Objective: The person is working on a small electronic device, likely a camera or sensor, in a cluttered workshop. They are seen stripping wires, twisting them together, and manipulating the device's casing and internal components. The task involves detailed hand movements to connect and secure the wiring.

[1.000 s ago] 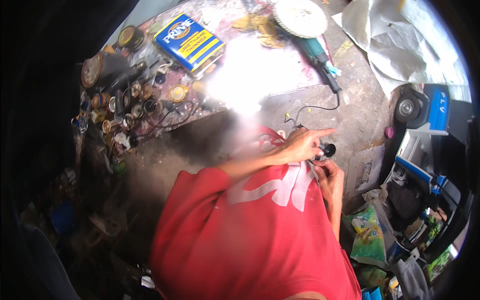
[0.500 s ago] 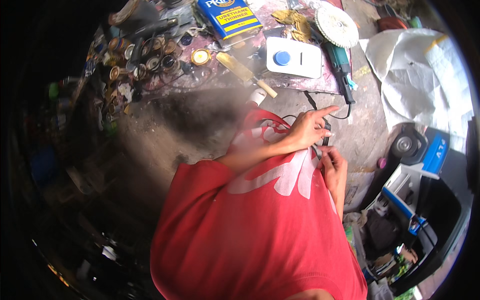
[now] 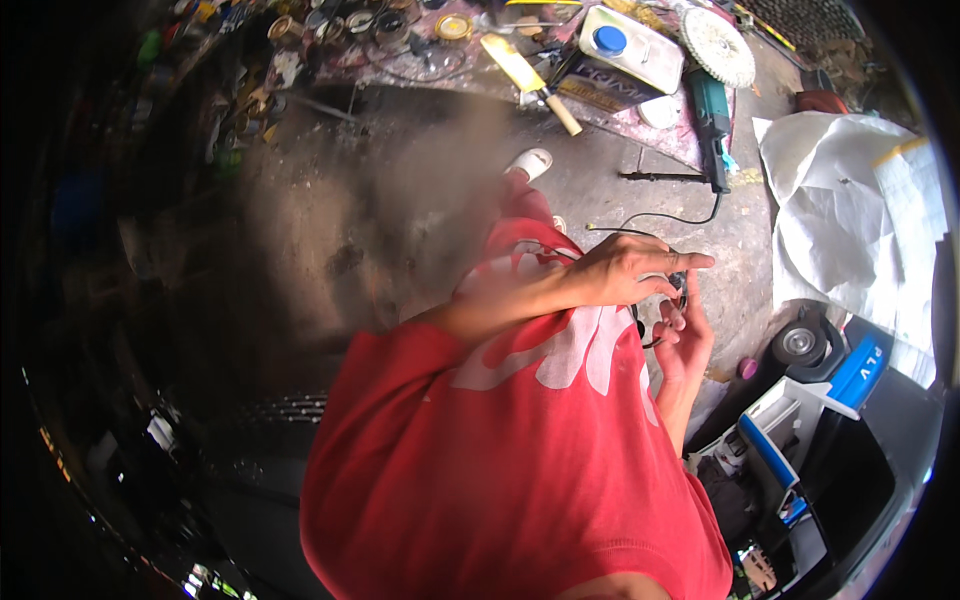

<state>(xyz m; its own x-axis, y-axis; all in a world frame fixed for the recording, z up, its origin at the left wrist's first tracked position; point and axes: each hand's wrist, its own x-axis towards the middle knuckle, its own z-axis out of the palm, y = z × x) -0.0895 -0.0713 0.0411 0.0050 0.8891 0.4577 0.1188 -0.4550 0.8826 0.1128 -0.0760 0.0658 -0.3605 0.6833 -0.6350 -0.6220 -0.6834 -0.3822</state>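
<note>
My left hand (image 3: 635, 272) reaches across the front of my red shirt with its index finger stretched out. Its thumb and other fingers close around a small black piece (image 3: 678, 282), too small and covered to name. Just below, my right hand (image 3: 686, 335) is raised with bent fingers against the same piece. A dark cord (image 3: 641, 330) curves beside the right fingers. On the table's right end lies a green and black power polisher (image 3: 710, 115) with a white round pad (image 3: 718, 48); its cable (image 3: 665, 217) runs down to the floor left of my hands.
The stained table (image 3: 640, 130) holds a metal can with a blue cap (image 3: 640, 55), a broad blade with a wooden handle (image 3: 515, 65) and several jars (image 3: 390, 28). At the right are white sheeting (image 3: 835, 200) and an open blue-and-grey toolbox on wheels (image 3: 840, 390).
The view has shifted, so the table sits higher. Both hands have moved slightly right; the right hand has risen, its fingers now up beside the black piece.
</note>
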